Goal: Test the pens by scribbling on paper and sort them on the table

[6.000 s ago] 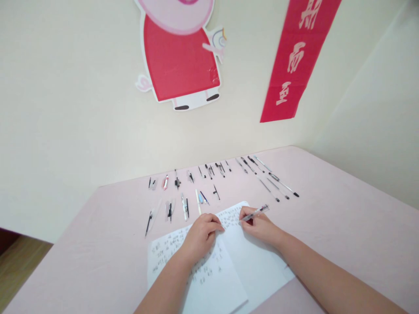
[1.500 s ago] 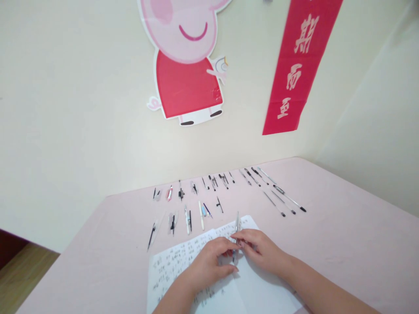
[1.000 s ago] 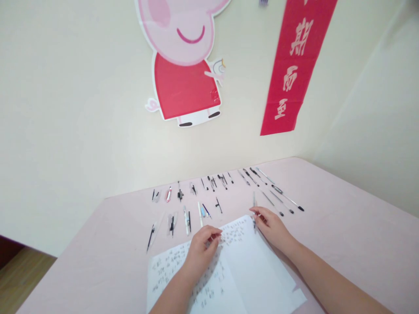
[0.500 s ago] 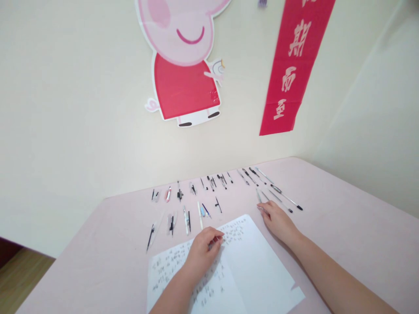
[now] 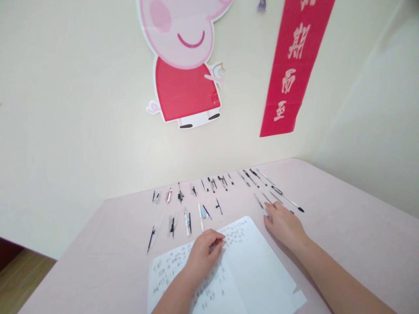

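Note:
My left hand (image 5: 206,250) rests on an open sheet of paper (image 5: 262,270) covered partly with handwriting. Its thumb and fingers are curled together, and what lies between them, if anything, is too small to make out. My right hand (image 5: 284,222) is over the pink table beyond the paper's right edge, its thumb and forefinger apart. A grey pen (image 5: 261,204) lies with its near end between them, seemingly loose on the table. Under and beside the fingertips are more slim pens (image 5: 267,197), partly covered by the hand.
Rows of pens, caps and refills, including a pink pen (image 5: 169,196) and a white pen (image 5: 200,217), lie along the back of the pink table (image 5: 98,261). A clear pen with a black cap (image 5: 293,203) is at right. Behind stands a wall with a cartoon pig cutout (image 5: 186,87) and red banner (image 5: 284,104).
My right hand has shifted a little right, its thumb and forefinger parting, and more of the grey pen shows. My left hand stays in place. The view has tilted slightly.

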Demonstrator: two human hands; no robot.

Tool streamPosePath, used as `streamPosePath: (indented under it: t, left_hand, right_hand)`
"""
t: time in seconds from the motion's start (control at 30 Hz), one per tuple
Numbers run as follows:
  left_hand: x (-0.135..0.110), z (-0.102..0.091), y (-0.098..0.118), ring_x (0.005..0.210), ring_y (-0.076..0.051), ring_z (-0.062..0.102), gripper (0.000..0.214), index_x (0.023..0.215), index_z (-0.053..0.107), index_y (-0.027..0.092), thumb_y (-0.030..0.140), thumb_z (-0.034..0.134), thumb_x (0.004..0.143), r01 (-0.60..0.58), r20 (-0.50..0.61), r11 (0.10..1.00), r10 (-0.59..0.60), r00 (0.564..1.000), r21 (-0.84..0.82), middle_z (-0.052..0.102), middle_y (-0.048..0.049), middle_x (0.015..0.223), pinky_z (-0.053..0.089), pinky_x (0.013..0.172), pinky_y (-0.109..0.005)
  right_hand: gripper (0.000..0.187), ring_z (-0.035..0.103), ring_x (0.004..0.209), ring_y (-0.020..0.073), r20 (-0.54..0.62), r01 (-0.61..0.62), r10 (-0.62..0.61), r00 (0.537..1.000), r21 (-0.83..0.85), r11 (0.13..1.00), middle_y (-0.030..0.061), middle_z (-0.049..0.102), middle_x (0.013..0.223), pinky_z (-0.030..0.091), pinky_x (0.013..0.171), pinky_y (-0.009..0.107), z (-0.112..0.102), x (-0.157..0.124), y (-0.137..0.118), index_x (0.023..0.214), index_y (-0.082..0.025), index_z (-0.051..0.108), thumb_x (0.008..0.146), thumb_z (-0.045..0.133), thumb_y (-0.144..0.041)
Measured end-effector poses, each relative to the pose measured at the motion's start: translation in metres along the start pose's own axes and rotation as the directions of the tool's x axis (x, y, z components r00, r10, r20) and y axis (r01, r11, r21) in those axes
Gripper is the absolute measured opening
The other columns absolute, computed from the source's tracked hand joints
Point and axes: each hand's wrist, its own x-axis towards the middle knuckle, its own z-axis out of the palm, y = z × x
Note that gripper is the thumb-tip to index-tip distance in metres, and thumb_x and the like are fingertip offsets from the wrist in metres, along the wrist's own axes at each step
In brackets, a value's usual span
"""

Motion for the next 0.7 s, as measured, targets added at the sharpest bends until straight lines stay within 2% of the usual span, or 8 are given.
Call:
streamPosePath:
  t: [0.23, 0.7]
  left_hand:
    - [0.000, 0.000, -0.001, 0.079, -0.016, 0.059, 0.019, 0.089, 0.066, 0.019, 0.016, 0.050, 0.080, -0.013, 0.010, 1.000, 0.013, 1.000, -0.007, 0.065, -0.0050, 0.085, 0.046, 0.075, -0.028]
    - [-0.001, 0.001, 0.000, 0.080, -0.017, 0.058, 0.019, 0.091, 0.065, 0.019, 0.016, 0.050, 0.080, 0.006, 0.033, 1.000, -0.007, 0.999, 0.024, 0.065, -0.0052, 0.086, 0.045, 0.075, -0.029]
  right_hand:
    - [0.032, 0.061, 0.076, 0.0224, 0.109, 0.022, -0.018, 0.994, -0.036, 0.999, 0.0144, 0.061, 0.092, 0.039, 0.060, 0.030, 0.005, -0.002, -0.001, 0.109, -0.012, 0.061, 0.086, 0.039, -0.015]
    - [0.035, 0.062, 0.081, 0.0225, 0.102, -0.058, 0.071, 0.992, -0.125, 0.990, 0.0130, 0.061, 0.095, 0.040, 0.061, 0.028, 0.008, 0.008, -0.002, 0.117, -0.013, 0.057, 0.089, 0.037, -0.017]
